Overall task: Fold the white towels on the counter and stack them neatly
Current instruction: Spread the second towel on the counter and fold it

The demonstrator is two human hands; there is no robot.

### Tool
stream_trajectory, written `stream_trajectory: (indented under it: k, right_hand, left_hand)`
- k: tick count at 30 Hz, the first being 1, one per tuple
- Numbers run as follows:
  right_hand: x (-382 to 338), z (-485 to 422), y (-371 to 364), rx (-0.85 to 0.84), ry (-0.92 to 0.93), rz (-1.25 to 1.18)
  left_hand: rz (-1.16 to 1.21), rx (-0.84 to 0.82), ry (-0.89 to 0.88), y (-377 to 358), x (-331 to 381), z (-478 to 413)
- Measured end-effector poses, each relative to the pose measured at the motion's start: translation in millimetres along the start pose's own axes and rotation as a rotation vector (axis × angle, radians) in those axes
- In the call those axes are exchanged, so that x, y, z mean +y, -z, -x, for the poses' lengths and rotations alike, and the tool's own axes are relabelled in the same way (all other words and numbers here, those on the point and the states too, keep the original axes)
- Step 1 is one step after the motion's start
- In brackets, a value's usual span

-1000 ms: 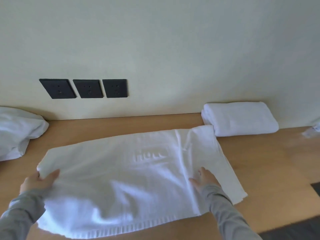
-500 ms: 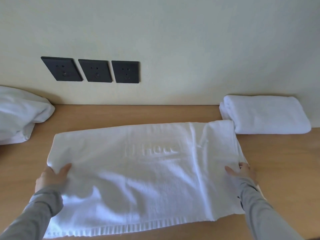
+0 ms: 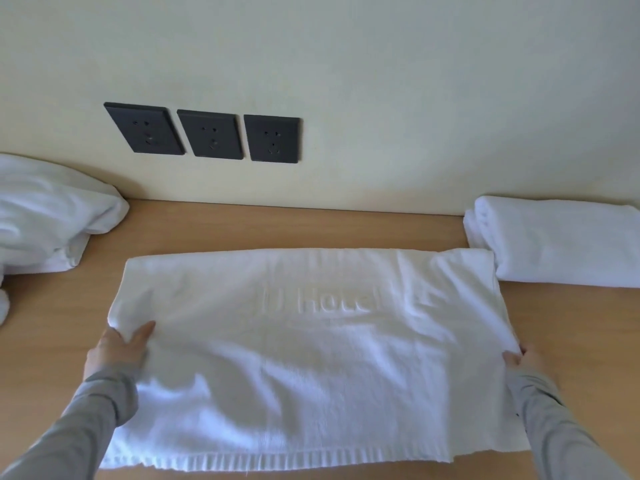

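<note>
A light wooden counter carries three lots of white cloth. In the middle lies a spread towel, flat and wide, its far edge a soft rounded fold and its near edge a ribbed hem with a strip of bare wood showing in front of it. Raised lettering runs across its upper half. At the back right sits a folded towel, thick and neat; the far right corner of the spread towel touches it. At the back left rests a crumpled heap of towels, apart from the spread towel, with bare wood between them
</note>
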State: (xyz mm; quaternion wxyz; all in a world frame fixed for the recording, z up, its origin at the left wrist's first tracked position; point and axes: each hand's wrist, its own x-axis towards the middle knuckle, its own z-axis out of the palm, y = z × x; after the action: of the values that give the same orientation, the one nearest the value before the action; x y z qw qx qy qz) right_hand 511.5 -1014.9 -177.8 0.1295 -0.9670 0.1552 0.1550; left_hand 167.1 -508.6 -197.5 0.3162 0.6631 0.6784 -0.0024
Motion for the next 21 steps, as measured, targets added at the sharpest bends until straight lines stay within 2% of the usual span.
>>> stream_trajectory:
  k: [3,6,14,18,21]
  right_hand:
    - [-20,29,-4,0.152,0.096,0.083]
    - [-60,67,-19,0.194,0.401,0.055]
    - [-198,204,-105,-0.156,1.050,0.156]
    - [-250,260,-140,-0.346,1.238,0.210]
    - [-286,288,-160,-0.355,1.340,0.222]
  left_hand:
    - [0.018,-0.010,0.003,2,3,5]
    - [0.023,-0.022,-0.008,4,7,11]
    - [0.060,-0.097,-0.083,23,1,32]
    - [0.035,-0.176,-0.063,39,-35,46]
    - [0.029,-0.224,-0.041,49,-59,53]
